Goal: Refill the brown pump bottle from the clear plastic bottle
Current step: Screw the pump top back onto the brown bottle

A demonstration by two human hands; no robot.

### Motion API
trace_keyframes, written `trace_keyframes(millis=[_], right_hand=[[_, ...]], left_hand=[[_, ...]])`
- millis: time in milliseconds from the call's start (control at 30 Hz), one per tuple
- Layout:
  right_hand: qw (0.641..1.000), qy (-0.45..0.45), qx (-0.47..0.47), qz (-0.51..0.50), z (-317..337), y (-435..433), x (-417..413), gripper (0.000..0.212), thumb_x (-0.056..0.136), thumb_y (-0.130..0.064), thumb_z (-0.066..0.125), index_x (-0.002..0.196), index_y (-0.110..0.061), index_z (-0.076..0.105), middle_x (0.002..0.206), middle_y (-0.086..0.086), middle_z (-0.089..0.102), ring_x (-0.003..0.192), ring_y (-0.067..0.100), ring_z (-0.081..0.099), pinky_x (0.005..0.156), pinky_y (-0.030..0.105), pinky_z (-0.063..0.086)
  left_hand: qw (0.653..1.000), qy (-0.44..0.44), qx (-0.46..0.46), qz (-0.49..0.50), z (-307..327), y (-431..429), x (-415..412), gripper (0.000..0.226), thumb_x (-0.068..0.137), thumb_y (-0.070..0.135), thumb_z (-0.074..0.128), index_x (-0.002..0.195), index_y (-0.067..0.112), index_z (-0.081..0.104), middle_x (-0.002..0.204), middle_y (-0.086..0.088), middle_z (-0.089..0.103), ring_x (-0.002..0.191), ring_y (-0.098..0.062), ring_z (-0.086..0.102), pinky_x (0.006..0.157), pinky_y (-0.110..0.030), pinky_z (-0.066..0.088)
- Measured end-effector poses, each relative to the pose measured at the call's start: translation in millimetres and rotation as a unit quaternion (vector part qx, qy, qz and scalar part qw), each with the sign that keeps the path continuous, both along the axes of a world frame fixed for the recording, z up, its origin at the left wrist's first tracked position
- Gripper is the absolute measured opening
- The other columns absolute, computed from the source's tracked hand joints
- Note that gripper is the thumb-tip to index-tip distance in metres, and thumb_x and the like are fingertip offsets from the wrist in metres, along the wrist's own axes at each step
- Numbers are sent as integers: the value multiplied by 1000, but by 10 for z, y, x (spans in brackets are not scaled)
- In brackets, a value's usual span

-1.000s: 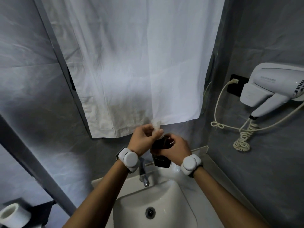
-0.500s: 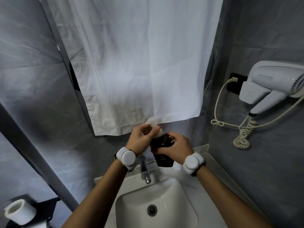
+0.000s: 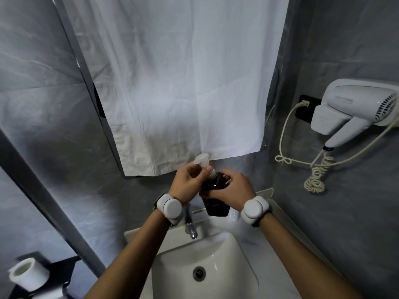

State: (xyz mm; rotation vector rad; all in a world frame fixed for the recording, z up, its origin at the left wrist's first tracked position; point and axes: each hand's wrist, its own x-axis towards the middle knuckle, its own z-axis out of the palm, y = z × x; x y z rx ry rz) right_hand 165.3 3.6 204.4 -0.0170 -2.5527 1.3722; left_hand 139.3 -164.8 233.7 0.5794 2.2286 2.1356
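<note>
We hold the brown pump bottle (image 3: pixel 216 196) above the sink's (image 3: pixel 248 255) back edge, right hand (image 3: pixel 234 192) clenched around its body, left hand (image 3: pixel 190 182) pinching the pump head (image 3: pixel 203 161) (likely unscrewing), so spills fall into the basin.

The room is dim and bluish, with most of the light falling on the white cloth (image 3: pixel 172 83) hanging in the middle, which glows softly. The grey walls (image 3: pixel 43 104) fade into shadow toward the left. A faint sheen sits on the sink (image 3: pixel 216 251) rim and the hair dryer (image 3: pixel 358 104). Straight edges bow near the frame borders (a wide lens), and the toilet roll (image 3: pixel 28 275) at lower left looks smeared.
</note>
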Motion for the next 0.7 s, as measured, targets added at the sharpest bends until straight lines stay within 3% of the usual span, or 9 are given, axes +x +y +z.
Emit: trace_keyframes(millis=[300, 433, 500, 600, 700], right_hand=[[1000, -11, 17, 1, 29, 14, 45, 60, 43, -73, 89, 89, -40, 72, 77, -22, 75, 70, -2, 71, 65, 23, 61], [999, -14, 28, -24, 28, -51, 41, 63, 39, -78, 86, 85, -37, 72, 72, -18, 74, 66, -2, 67, 58, 21, 51], [999, -14, 35, -21, 15, -58, 38, 64, 39, -79, 85, 85, -36, 72, 72, -18, 74, 67, -1, 68, 59, 22, 54], [999, -14, 26, 14, 16, -15, 40, 60, 41, -74, 89, 87, -39, 74, 76, -18, 76, 69, -1, 70, 64, 24, 60], [996, -32, -11, 87, 83, 49, 38, 56, 43, -65, 95, 93, -47, 77, 82, -21, 77, 73, -6, 71, 65, 17, 56]], left_hand=[[999, -16, -30, 31, 38, -29, 21, 21, 92, 12, 71, 111, 3, 71, 110, -15, 76, 106, -27, 72, 100, -45, 56], [998, -6, -24, 57, 31, 64, 149, 20, 91, 18, 73, 105, 4, 73, 99, -12, 78, 97, -25, 75, 95, -47, 58], [997, -2, -22, 77, 10, 82, 190, 22, 92, 22, 73, 101, 2, 72, 94, -14, 78, 93, -28, 76, 92, -50, 59], [999, -25, 17, 26, 16, 13, 165, 20, 95, 12, 67, 106, -5, 69, 99, -19, 77, 94, -26, 74, 94, -44, 58], [995, -59, 52, -60, 58, -83, 126, 25, 99, 10, 59, 115, -8, 65, 113, -19, 74, 103, -24, 72, 92, -30, 57]])
